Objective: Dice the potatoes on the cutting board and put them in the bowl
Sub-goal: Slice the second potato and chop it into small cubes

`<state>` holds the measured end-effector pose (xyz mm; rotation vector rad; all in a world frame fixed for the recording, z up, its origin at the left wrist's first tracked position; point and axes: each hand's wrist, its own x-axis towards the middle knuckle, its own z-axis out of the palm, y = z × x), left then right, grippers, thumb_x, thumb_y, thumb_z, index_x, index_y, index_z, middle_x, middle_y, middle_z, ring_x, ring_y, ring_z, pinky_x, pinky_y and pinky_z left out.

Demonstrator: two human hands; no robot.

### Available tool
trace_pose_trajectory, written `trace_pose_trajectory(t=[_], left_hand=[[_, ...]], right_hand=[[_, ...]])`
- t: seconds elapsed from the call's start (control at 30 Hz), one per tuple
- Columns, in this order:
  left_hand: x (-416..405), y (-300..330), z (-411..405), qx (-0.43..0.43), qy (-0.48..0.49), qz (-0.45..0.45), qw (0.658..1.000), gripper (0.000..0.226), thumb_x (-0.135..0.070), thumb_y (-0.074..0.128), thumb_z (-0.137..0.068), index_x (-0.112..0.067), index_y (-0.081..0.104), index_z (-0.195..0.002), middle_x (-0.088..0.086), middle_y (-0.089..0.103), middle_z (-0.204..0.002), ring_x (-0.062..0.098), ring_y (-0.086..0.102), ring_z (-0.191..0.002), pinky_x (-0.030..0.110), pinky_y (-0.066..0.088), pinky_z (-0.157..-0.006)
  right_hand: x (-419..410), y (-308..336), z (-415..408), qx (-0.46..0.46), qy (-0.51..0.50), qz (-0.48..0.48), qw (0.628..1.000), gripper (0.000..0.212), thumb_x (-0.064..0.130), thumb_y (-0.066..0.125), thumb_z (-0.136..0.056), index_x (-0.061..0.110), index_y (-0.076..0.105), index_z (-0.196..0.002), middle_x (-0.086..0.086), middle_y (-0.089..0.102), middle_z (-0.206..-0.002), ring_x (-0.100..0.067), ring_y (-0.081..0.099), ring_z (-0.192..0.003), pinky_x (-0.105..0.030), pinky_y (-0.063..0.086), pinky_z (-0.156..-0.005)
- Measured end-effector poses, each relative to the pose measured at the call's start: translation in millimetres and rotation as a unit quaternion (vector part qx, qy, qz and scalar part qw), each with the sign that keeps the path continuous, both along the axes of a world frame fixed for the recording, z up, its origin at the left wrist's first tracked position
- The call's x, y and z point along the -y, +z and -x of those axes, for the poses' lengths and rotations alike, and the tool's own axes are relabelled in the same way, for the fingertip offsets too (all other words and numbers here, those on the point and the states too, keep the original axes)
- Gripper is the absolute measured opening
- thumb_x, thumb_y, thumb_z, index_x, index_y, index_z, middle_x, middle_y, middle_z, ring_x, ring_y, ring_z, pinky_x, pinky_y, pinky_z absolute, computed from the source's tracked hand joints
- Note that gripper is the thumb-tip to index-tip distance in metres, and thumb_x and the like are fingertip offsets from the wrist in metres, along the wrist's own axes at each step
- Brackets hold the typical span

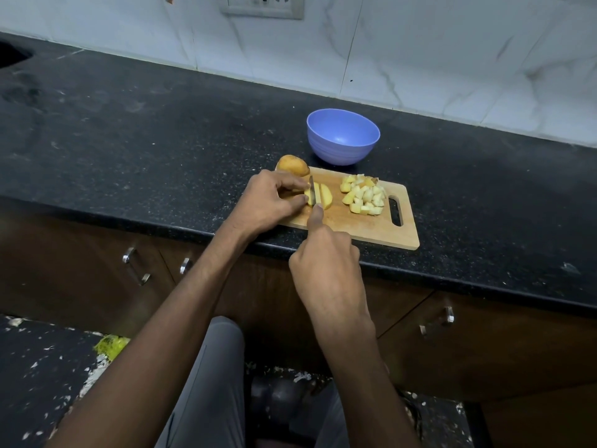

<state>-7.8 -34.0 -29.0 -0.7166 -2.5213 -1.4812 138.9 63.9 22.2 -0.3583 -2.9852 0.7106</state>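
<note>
A wooden cutting board (361,227) lies at the counter's front edge. On it my left hand (269,202) holds a half-sliced potato (323,197) with curled fingers. My right hand (326,263) grips a knife (311,185), forefinger stretched along its spine, and the blade stands in the potato beside several cut slices. A pile of diced potato (364,194) sits on the board's right part. A whole unpeeled potato (293,165) rests at the board's far left corner. The blue bowl (343,137) stands just behind the board; I see nothing inside it.
The black granite counter (145,140) runs left and right of the board, backed by a white tiled wall (420,53) with a socket plate (263,6). Dark cabinet doors with metal handles (135,266) are below the edge. A sink corner (13,54) shows far left.
</note>
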Motion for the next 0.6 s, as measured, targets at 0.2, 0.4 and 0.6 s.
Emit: trace_pose_trajectory(t=[0.2,0.4,0.6], left_hand=[[-1.9,0.1,-0.5,-0.022,0.003,0.012,1.000,0.028,-0.011,0.075,-0.085,-0.014,0.078,-0.112,-0.005,0.072,-0.122,0.001,0.061,-0.118,-0.003,0.029,-0.099],[-1.2,-0.3,0.3,-0.024,-0.003,0.011,1.000,0.029,-0.013,0.074,-0.084,-0.016,0.078,-0.113,-0.008,0.074,-0.119,-0.002,0.063,-0.115,0.012,0.041,-0.105],[-1.0,0.4,-1.4,-0.023,-0.006,0.016,1.000,0.029,-0.014,0.073,-0.085,-0.017,0.078,-0.114,-0.008,0.073,-0.120,-0.001,0.063,-0.114,0.019,0.045,-0.106]], right_hand=[[4.6,-1.5,2.1,0.006,-0.010,-0.030,0.999,0.070,0.012,0.044,-0.105,0.013,0.009,-0.166,-0.016,0.063,-0.121,-0.036,0.061,-0.114,-0.037,0.037,-0.076],[4.3,-3.2,1.0,0.001,-0.011,-0.030,0.999,0.069,0.011,0.042,-0.105,0.014,0.010,-0.166,-0.017,0.062,-0.122,-0.038,0.060,-0.114,-0.038,0.036,-0.076],[1.6,-0.1,2.8,0.001,-0.005,-0.040,0.999,0.069,0.012,0.043,-0.105,0.013,0.010,-0.166,-0.018,0.062,-0.121,-0.037,0.061,-0.113,-0.037,0.036,-0.076]])
